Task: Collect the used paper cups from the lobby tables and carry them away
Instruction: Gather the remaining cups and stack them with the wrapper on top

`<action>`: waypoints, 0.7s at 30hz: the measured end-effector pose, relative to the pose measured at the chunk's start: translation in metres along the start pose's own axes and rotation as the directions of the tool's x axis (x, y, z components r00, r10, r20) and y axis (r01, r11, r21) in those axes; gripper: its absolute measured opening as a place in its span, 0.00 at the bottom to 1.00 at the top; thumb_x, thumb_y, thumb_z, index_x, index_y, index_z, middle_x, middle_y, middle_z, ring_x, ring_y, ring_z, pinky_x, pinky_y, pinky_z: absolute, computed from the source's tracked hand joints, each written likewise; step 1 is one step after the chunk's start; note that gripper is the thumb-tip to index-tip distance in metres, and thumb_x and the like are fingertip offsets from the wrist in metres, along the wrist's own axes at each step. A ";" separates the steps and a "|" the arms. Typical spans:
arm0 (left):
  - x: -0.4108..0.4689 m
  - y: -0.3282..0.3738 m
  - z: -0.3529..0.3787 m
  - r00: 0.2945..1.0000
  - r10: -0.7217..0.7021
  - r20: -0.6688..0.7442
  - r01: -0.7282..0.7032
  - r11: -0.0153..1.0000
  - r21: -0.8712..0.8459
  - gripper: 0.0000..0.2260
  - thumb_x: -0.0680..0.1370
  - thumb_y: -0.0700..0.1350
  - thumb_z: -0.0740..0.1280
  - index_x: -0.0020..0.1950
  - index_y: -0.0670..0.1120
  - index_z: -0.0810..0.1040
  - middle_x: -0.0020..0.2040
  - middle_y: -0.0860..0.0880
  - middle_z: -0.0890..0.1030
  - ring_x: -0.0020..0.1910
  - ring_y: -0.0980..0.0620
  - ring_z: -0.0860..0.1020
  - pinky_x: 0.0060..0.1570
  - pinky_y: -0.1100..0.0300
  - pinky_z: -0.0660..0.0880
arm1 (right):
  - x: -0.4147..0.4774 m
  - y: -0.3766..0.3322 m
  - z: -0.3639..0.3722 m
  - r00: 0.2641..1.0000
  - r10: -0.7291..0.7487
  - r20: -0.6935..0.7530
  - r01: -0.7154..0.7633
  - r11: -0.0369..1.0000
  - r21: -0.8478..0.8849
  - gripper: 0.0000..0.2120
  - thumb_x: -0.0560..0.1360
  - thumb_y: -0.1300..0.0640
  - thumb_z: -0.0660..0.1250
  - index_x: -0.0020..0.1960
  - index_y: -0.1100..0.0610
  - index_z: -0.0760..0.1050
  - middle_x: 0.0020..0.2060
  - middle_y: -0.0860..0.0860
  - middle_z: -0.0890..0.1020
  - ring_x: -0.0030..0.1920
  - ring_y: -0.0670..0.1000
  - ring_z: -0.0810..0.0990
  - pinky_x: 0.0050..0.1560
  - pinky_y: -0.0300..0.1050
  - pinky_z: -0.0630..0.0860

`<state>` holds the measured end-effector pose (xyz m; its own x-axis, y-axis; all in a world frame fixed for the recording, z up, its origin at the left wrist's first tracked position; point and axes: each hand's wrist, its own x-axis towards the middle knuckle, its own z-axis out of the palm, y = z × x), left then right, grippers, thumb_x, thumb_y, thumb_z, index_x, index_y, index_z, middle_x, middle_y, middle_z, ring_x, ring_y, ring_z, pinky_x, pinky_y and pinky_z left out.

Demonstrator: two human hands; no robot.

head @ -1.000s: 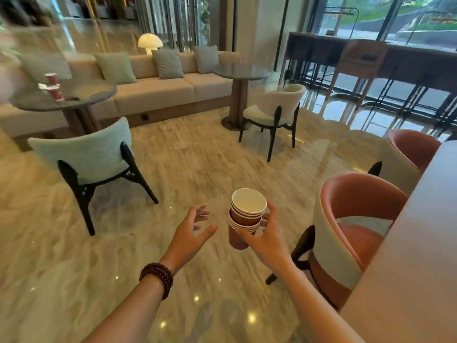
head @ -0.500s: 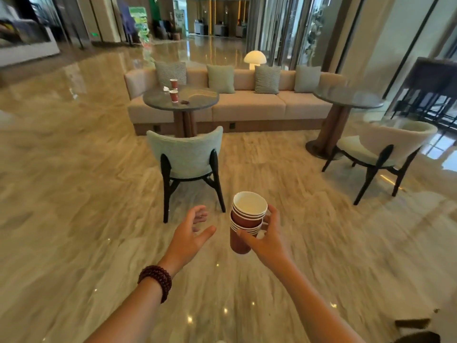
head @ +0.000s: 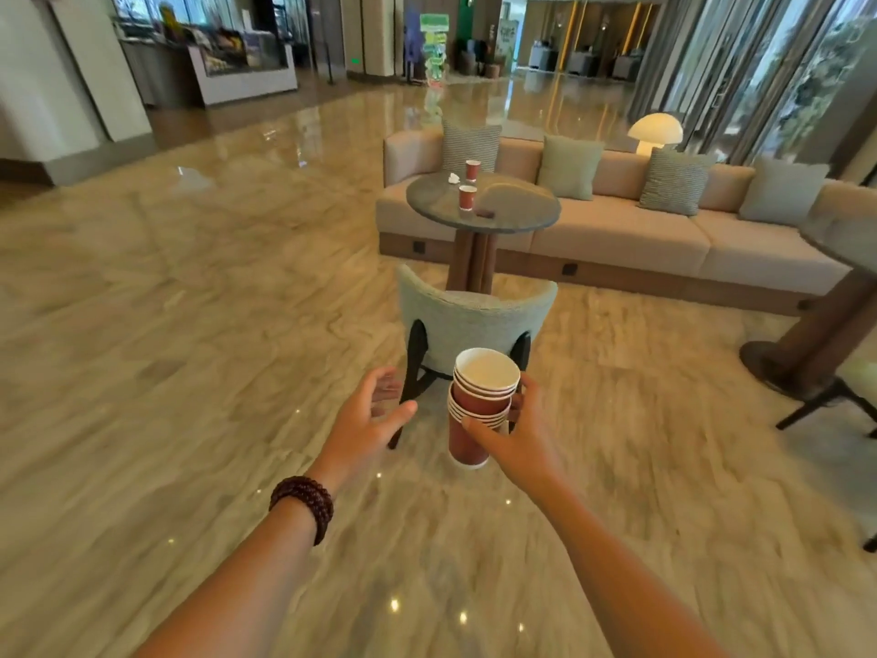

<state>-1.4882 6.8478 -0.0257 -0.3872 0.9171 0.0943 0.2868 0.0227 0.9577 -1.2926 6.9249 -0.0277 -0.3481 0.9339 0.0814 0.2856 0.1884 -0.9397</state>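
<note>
The round surface (head: 522,223) is closer now, with two red cups (head: 467,198) near its far left edge, so walk round the chair (head: 474,320), keep the stack of cups (head: 479,406) upright in the gripping right hand (head: 519,436), and reach with the open, empty left hand (head: 368,420).

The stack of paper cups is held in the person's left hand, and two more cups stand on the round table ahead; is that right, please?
Not quite: the head view shows the stack of paper cups held in the right hand, not the left; the left hand is open and empty. The near cup and the far cup do stand on the round table ahead.
</note>
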 end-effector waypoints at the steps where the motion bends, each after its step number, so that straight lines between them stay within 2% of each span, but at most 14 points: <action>1: 0.009 -0.003 -0.005 1.000 -0.002 -0.016 0.002 1.000 0.000 0.21 0.75 0.50 0.69 0.67 0.52 0.69 0.59 0.56 0.76 0.58 0.60 0.74 0.58 0.60 0.71 | 0.014 0.000 0.007 1.000 0.002 0.005 -0.002 1.000 0.007 0.41 0.63 0.47 0.78 0.65 0.38 0.54 0.52 0.34 0.73 0.52 0.34 0.76 0.44 0.30 0.73; 4: 0.047 -0.016 -0.026 0.997 -0.006 -0.083 0.005 1.000 -0.014 0.15 0.75 0.49 0.69 0.60 0.57 0.72 0.56 0.56 0.78 0.56 0.61 0.76 0.58 0.57 0.73 | 0.061 0.001 0.032 0.999 -0.006 0.042 0.005 1.000 0.017 0.41 0.64 0.48 0.77 0.66 0.41 0.55 0.51 0.34 0.73 0.50 0.26 0.74 0.42 0.26 0.72; 6: 0.081 -0.032 -0.048 0.994 -0.015 -0.109 0.013 1.000 -0.012 0.13 0.75 0.49 0.69 0.58 0.59 0.72 0.55 0.57 0.79 0.55 0.61 0.76 0.58 0.57 0.73 | 0.101 0.001 0.060 0.997 -0.024 0.070 0.024 1.000 -0.010 0.40 0.64 0.46 0.77 0.67 0.42 0.56 0.51 0.34 0.74 0.49 0.25 0.73 0.40 0.25 0.72; 10: 0.126 -0.050 -0.073 0.993 -0.028 -0.111 0.028 1.000 0.004 0.14 0.75 0.49 0.69 0.60 0.56 0.73 0.55 0.57 0.79 0.55 0.62 0.77 0.59 0.56 0.73 | 0.149 0.000 0.094 0.997 -0.023 0.077 0.024 1.000 -0.003 0.40 0.63 0.45 0.76 0.67 0.44 0.57 0.50 0.32 0.74 0.50 0.31 0.76 0.40 0.25 0.72; 13: 0.187 -0.066 -0.109 0.994 -0.025 -0.107 0.025 1.000 -0.001 0.15 0.74 0.48 0.71 0.59 0.56 0.73 0.54 0.56 0.80 0.54 0.60 0.77 0.58 0.56 0.73 | 0.208 -0.007 0.137 0.995 -0.011 0.096 0.010 1.000 0.012 0.37 0.65 0.48 0.77 0.65 0.42 0.56 0.49 0.32 0.73 0.48 0.29 0.76 0.40 0.26 0.72; 17: 0.265 -0.078 -0.155 0.995 -0.025 -0.099 0.025 1.000 0.001 0.18 0.71 0.51 0.71 0.60 0.53 0.74 0.53 0.54 0.80 0.55 0.60 0.77 0.57 0.58 0.73 | 0.283 -0.021 0.194 0.996 0.020 0.082 -0.022 0.999 0.026 0.41 0.66 0.50 0.77 0.70 0.49 0.55 0.54 0.41 0.74 0.52 0.42 0.78 0.45 0.32 0.73; 19: 0.302 -0.083 -0.176 0.996 -0.021 -0.091 0.022 1.000 0.013 0.17 0.73 0.49 0.72 0.60 0.52 0.74 0.54 0.54 0.80 0.55 0.59 0.77 0.57 0.57 0.73 | 0.319 -0.029 0.218 0.997 0.027 0.078 -0.030 0.999 0.031 0.42 0.66 0.50 0.76 0.71 0.50 0.55 0.55 0.43 0.74 0.49 0.39 0.77 0.40 0.29 0.71; 21: 0.339 -0.089 -0.197 0.995 -0.018 -0.094 0.020 1.000 0.023 0.16 0.74 0.48 0.71 0.60 0.52 0.74 0.54 0.54 0.80 0.55 0.59 0.77 0.56 0.59 0.72 | 0.355 -0.036 0.240 0.998 0.033 0.061 -0.035 0.999 0.037 0.40 0.66 0.51 0.76 0.70 0.49 0.55 0.52 0.42 0.75 0.47 0.37 0.76 0.40 0.30 0.71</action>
<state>-1.8179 7.0778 -0.0256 -0.4725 0.8754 0.1023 0.2993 0.0502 0.9529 -1.6408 7.1770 -0.0449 -0.3928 0.9191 0.0303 0.2644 0.1444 -0.9535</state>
